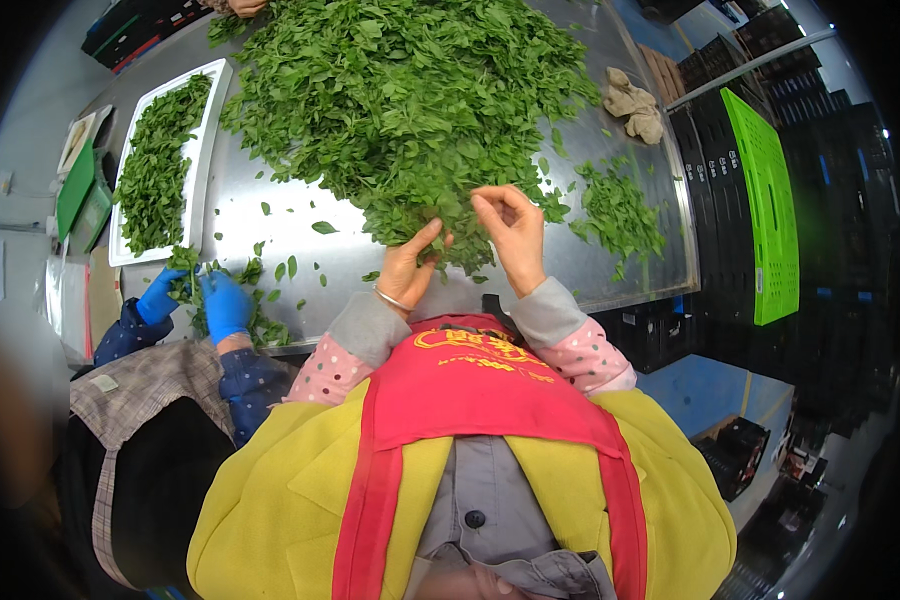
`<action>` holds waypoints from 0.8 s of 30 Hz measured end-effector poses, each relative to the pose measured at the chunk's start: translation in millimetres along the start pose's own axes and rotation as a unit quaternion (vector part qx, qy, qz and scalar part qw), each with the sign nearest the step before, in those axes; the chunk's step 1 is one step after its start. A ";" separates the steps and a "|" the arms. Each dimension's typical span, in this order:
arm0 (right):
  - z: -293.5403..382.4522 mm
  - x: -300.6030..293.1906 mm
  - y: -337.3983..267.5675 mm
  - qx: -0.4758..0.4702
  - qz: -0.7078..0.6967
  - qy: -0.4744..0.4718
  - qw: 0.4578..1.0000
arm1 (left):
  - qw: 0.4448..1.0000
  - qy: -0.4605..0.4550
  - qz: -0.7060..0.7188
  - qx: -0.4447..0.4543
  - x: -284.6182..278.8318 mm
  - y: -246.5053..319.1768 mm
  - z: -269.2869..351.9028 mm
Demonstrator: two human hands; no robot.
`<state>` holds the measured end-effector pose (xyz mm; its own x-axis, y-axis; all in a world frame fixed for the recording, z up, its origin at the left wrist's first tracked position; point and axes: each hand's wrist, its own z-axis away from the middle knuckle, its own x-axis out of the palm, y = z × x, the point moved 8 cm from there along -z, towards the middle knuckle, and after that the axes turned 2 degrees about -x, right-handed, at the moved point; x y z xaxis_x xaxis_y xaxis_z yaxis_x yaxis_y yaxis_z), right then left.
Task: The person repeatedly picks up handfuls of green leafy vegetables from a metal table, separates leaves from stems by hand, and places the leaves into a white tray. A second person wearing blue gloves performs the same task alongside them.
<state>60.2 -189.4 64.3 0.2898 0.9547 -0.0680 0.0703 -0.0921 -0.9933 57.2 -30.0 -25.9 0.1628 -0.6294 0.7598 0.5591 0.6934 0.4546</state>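
Observation:
A large heap of leafy green sprigs (405,97) spreads over the stainless steel table (270,240) in front of me. At its near edge my left hand (409,271), with a bangle at the wrist, grips some leafy greens (439,206) between thumb and fingers. My right hand (516,234) is raised just to the right of that bunch, thumb and index finger almost pinched together. Whether a leaf or stem is between those fingertips is too small to tell. To the right of it lies a smaller pile of loose leaves (619,214).
A white foam tray (221,97) of leaves stands at left. Beside it a co-worker's blue-gloved hands (226,304) hold sprigs. Another person's hand (247,6) shows at the far edge. Crumpled beige gloves (634,105), black crates (709,165) and a green crate (765,202) are at right.

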 end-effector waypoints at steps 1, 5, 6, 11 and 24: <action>-2.8 0.1 -8.0 -0.034 0.023 -0.010 0.999 | 1.000 -0.008 -0.001 -0.015 1.4 -2.9 0.0; -7.1 9.8 -21.3 -0.062 0.112 -0.053 0.990 | 0.999 -0.030 -0.019 -0.018 3.1 -6.7 -0.5; -7.2 11.2 -25.2 -0.075 0.130 -0.056 0.987 | 0.999 -0.028 -0.025 -0.018 2.3 -7.3 -0.4; -6.1 11.5 -47.2 -0.188 0.190 -0.036 0.963 | 0.999 -0.027 -0.029 -0.026 3.1 -8.3 1.2; -22.9 -29.9 -6.0 0.022 -0.140 0.055 0.988 | 0.992 0.000 0.070 -0.101 -3.4 -12.7 0.5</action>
<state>73.0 -223.9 74.4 0.3667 0.9042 0.2189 0.1213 0.1868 -0.9749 49.1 -36.5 -34.1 0.2499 -0.5324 0.8088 0.6828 0.6891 0.2426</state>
